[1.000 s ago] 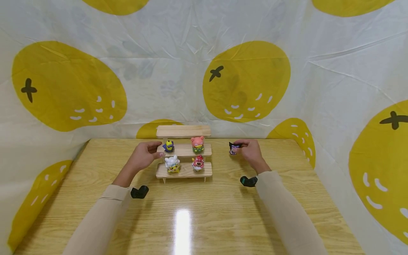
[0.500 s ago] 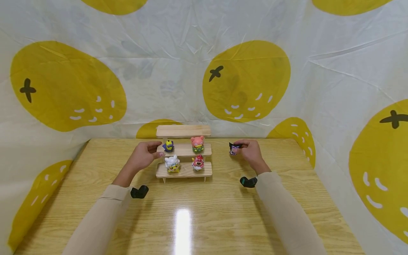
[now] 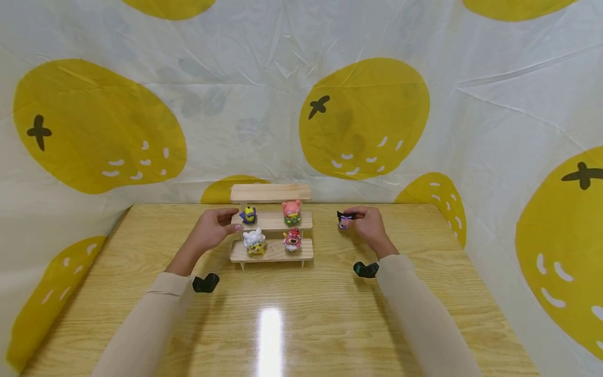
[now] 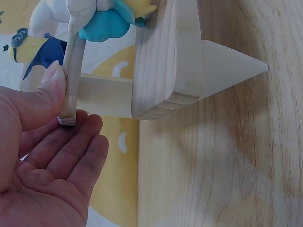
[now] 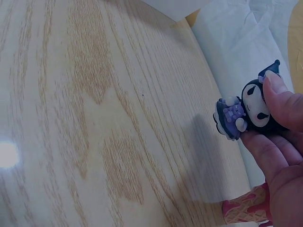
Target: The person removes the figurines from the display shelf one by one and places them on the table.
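Observation:
My left hand [image 3: 210,230] grips the left end of the middle board of a three-tier wooden display stand [image 3: 271,256]. In the left wrist view its thumb presses the top of the board and the fingers lie beneath. To the right of the stand, my right hand [image 3: 369,226] pinches a small black and purple figurine [image 5: 255,106] by its head. The middle board bears a minion figurine [image 3: 248,215] in blue and a pink figurine [image 3: 292,212]. On the lowest board stand a white-capped yellow figurine [image 3: 255,242] and a red bear figurine [image 3: 292,241].
The stand's top board [image 3: 270,192] has nothing on it. A waffle-patterned thing with pink drips [image 5: 246,205] shows beside my right hand in the right wrist view. Fruit-printed cloth [image 3: 245,125] hangs behind and beside the wooden table [image 3: 311,324].
My right hand shifts very slightly left with the black and purple figurine. My left hand keeps its hold on the stand, and the figurines on it have not moved.

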Tool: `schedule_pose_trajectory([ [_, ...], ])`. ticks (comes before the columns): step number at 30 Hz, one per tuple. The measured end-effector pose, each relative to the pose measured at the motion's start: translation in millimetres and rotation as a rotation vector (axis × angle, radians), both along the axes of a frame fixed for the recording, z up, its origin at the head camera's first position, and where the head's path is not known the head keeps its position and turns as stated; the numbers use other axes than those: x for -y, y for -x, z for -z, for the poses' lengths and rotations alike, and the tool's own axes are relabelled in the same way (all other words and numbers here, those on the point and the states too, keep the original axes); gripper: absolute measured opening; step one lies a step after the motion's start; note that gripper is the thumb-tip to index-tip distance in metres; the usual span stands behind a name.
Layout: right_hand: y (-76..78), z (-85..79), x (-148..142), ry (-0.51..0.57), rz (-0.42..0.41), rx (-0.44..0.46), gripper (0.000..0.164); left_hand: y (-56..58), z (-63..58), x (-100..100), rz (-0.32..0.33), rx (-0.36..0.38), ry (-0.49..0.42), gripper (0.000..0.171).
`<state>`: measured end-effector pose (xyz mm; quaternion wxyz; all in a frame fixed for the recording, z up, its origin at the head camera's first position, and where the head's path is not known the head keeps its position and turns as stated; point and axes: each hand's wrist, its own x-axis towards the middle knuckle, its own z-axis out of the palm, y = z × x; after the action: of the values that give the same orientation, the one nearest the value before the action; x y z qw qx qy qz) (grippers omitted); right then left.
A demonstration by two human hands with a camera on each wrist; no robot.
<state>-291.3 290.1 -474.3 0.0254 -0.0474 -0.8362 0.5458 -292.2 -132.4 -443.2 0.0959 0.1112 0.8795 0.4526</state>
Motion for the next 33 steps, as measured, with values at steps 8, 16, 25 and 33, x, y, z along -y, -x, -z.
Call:
schedule_pose_trajectory([
  [8,1.3,2.4,-1.3,-0.027,-0.009,-0.029,0.033,-0.9,-1.4,-0.8,0.0,-0.003,-0.008,0.056],
  [16,-0.8,2.3,-1.1,-0.026,-0.011,-0.032,0.034,0.1,-1.5,-2.5,0.0,-0.01,-0.003,0.057],
  [25,-0.4,1.3,-0.4,-0.019,-0.026,-0.032,0.036,1.1,-2.7,-1.8,-0.005,-0.001,-0.003,0.057],
  [33,2.0,7.7,1.5,-0.022,-0.023,-0.041,0.033,-0.1,-2.1,-1.1,-0.007,-0.006,0.004,0.056],
])
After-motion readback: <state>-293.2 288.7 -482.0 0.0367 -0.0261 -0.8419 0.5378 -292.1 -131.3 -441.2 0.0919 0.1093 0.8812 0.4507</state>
